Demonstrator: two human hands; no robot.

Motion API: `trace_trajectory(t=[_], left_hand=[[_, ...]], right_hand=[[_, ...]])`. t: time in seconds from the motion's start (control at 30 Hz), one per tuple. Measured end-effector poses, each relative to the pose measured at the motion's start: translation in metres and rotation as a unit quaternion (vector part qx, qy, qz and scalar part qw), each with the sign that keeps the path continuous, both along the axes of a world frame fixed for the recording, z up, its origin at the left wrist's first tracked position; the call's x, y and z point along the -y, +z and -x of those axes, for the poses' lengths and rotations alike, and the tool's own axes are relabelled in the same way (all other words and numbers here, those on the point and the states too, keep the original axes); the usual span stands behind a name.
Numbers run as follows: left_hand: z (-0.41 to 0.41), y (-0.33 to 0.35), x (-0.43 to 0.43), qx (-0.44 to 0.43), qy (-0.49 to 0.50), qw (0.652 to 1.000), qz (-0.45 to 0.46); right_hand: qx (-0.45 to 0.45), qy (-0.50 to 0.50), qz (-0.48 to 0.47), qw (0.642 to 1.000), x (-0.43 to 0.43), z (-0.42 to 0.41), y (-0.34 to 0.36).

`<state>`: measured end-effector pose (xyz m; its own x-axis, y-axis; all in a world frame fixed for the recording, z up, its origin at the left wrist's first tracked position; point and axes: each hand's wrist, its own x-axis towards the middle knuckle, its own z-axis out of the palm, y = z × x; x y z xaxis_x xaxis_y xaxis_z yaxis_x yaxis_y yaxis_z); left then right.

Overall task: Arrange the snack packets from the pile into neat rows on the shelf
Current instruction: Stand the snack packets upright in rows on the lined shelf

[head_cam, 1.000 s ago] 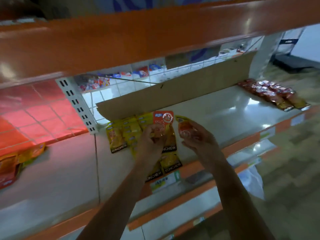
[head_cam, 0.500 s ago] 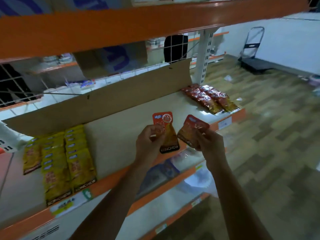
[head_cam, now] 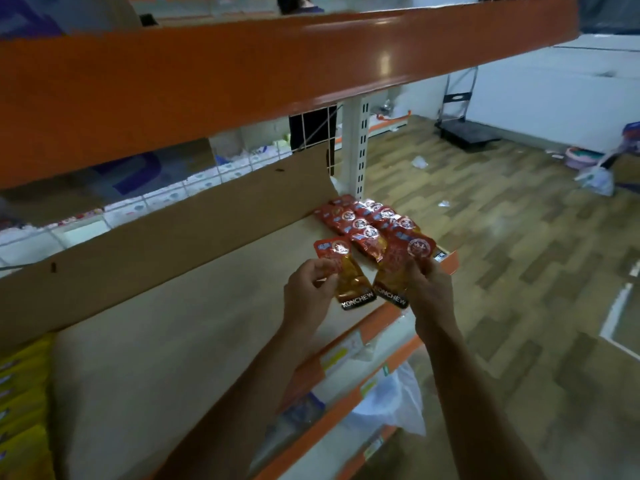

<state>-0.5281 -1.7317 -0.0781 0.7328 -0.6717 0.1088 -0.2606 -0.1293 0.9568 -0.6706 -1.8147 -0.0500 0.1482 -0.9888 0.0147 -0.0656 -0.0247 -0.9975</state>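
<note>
Pinched in each hand is a red packet: the left hand [head_cam: 308,292] grips the left packet [head_cam: 346,271], the right hand [head_cam: 427,289] the right packet [head_cam: 398,268], side by side over the pale shelf [head_cam: 194,327], near the red rows [head_cam: 367,220]. A cardboard strip [head_cam: 173,237] lines the back, with the wood-look floor [head_cam: 502,254] beyond.

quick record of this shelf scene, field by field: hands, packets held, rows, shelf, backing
left: left hand pinches a red-and-gold foil snack packet
right: right hand grips a second red-and-gold foil packet
surface: pale shelf board with orange front lip
placed: red foil packets lie in rows at its right end
other: yellow packets at left edge of view
backing: brown cardboard strip along the rear
</note>
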Motion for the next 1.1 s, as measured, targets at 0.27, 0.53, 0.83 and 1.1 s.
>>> trace_trajectory(t=[0.27, 0.53, 0.83, 1.1], left_hand=[[0.018, -0.011, 0.056, 0.018, -0.046, 0.999, -0.021], [0.036, -0.018, 0.099, 0.016, -0.031, 0.997, -0.074], [0.051, -0.006, 0.109, 0.118, -0.028, 0.983, -0.136], [0.057, -0.005, 0.114, 0.241, -0.056, 0.932, -0.267]], right_hand=[[0.030, 0.011, -0.020, 0.999, 0.065, 0.002, -0.002], [0.025, 0.023, -0.034, 0.999, 0.145, 0.000, 0.007], [0.020, 0.161, -0.054, 0.985, 0.181, -0.030, -0.005], [-0.015, 0.241, -0.030, 0.970, 0.176, -0.040, -0.010]])
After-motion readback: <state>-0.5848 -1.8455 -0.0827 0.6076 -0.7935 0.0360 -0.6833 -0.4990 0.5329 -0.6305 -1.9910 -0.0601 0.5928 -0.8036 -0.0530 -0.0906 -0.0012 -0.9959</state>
